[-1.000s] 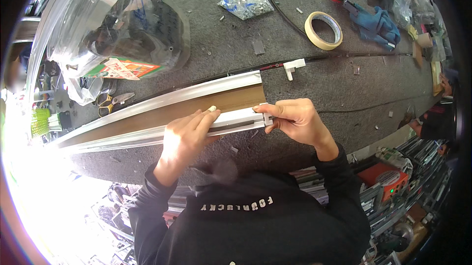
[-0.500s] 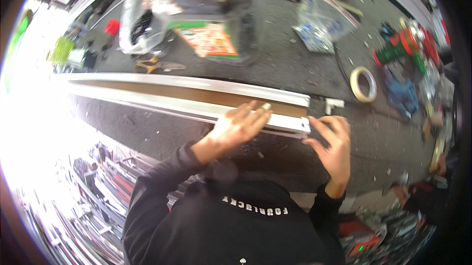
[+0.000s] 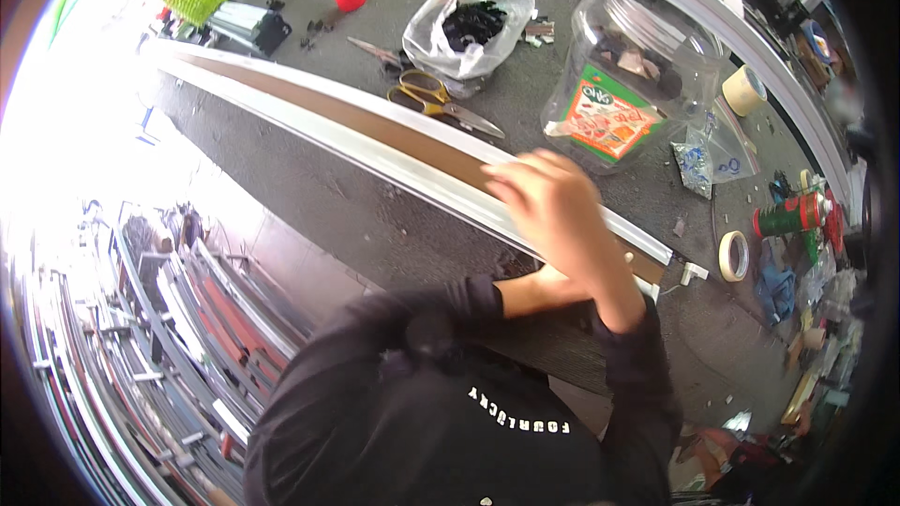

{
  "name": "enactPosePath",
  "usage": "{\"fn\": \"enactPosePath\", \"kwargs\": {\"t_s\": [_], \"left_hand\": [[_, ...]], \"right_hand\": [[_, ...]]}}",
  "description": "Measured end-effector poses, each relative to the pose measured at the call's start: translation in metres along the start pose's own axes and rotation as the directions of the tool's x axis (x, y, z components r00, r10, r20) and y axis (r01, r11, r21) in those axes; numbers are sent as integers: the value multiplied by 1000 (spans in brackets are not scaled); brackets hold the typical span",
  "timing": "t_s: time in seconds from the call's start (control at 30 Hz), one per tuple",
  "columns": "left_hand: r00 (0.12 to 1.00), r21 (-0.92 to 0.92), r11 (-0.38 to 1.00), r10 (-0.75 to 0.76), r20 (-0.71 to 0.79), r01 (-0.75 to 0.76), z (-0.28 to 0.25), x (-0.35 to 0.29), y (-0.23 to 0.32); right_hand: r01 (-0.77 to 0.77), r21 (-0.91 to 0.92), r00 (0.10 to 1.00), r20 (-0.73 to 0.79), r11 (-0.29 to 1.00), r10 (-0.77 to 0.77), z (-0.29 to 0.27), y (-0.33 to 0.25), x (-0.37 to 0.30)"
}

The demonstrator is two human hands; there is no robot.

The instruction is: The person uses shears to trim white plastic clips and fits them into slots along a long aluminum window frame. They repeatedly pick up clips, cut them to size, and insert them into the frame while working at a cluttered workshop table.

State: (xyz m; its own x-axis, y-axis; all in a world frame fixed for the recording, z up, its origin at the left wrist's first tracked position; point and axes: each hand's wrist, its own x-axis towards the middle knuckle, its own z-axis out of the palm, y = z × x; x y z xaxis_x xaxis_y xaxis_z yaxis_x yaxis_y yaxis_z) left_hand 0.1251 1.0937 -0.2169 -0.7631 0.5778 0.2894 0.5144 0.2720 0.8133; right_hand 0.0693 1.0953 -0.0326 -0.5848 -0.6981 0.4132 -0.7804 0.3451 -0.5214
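Observation:
Two long white profiles lie side by side across the dark work table, the far profile (image 3: 347,96) and the near profile (image 3: 375,166), with a brown strip (image 3: 412,140) between them. Above them hangs my right hand (image 3: 553,201), its fingers curled together and slightly blurred. Whether anything is pinched in them cannot be seen. My left hand (image 3: 555,286) reaches under my right forearm to the near profile, close to its right end; its fingers are mostly hidden. A small white L-shaped corner piece (image 3: 694,272) lies just past the right ends of the profiles.
Beyond the profiles are yellow-handled scissors (image 3: 427,98), a bag of black pieces (image 3: 473,28) and a clear plastic jar (image 3: 609,84). A tape roll (image 3: 734,256), a green-and-red can (image 3: 787,215) and a blue cloth (image 3: 775,290) lie at the right. Metal bars (image 3: 187,318) fill a rack at lower left.
My right hand has left the right end of the profile and moved up and left over it. My left hand has slid right, under my right forearm. The view has turned left.

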Motion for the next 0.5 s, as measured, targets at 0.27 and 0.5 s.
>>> {"fn": "enactPosePath", "kwargs": {"t_s": [0.27,0.5], "left_hand": [[958,615,774,269,-104,-151,7,9,-1],[951,607,778,287,-115,-161,3,19,9]], "right_hand": [[-142,-449,951,185,882,247,178,25,172],[-119,-342,985,75,932,153,196,42,194]]}}
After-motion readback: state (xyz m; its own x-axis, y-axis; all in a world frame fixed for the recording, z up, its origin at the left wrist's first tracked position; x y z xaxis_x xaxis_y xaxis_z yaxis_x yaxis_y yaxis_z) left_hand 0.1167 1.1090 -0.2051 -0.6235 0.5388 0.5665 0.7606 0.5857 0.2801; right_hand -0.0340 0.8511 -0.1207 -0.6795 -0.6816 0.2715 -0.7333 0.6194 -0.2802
